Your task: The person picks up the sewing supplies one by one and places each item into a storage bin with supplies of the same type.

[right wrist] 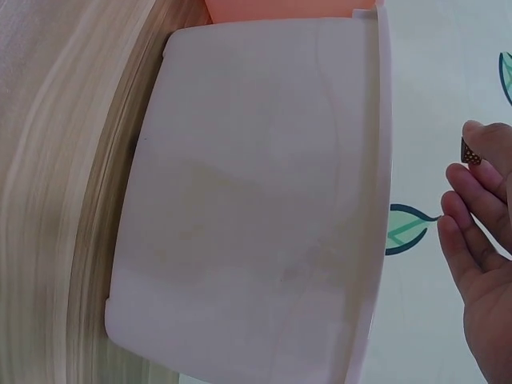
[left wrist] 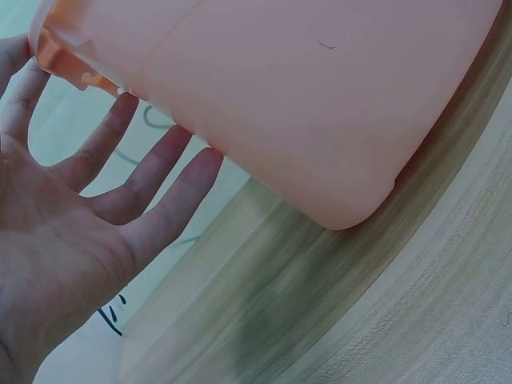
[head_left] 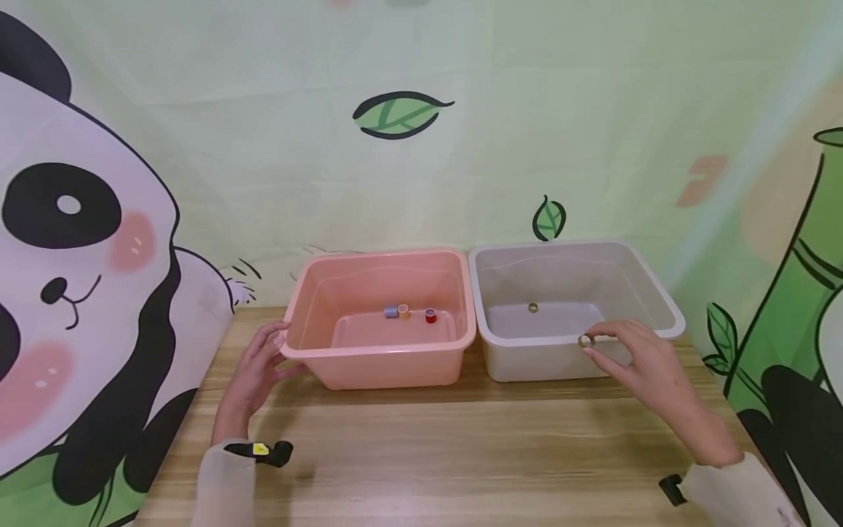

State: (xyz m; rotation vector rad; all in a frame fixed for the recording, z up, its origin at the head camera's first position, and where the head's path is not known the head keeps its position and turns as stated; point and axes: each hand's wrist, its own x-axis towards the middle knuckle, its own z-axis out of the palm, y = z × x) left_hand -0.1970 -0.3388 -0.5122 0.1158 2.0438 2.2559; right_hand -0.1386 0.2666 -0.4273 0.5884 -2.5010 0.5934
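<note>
My right hand [head_left: 642, 362] pinches a small brass-coloured ring thimble [head_left: 586, 341] between thumb and fingertips, over the grey bin's [head_left: 540, 342] near rim. The right wrist view shows the dotted surface of this thimble [right wrist: 470, 152]; the other fingers there are loosely extended. A similar brass-coloured ring [head_left: 533, 308] lies inside the grey bin. On the left, my left hand [head_left: 255, 369] rests with spread, fairly straight fingers against the side and rim of the pink bin [head_left: 382, 351]. That bin holds small blue [head_left: 391, 312], orange [head_left: 404, 312] and red [head_left: 431, 315] cylinders resembling thread bobbins.
Both bins stand side by side on a wood-grain table [head_left: 408, 446], near its back edge. Behind them hangs a pale green cloth [head_left: 276, 146] printed with a panda and leaves. A dark strap [head_left: 263, 451] crosses the left cuff.
</note>
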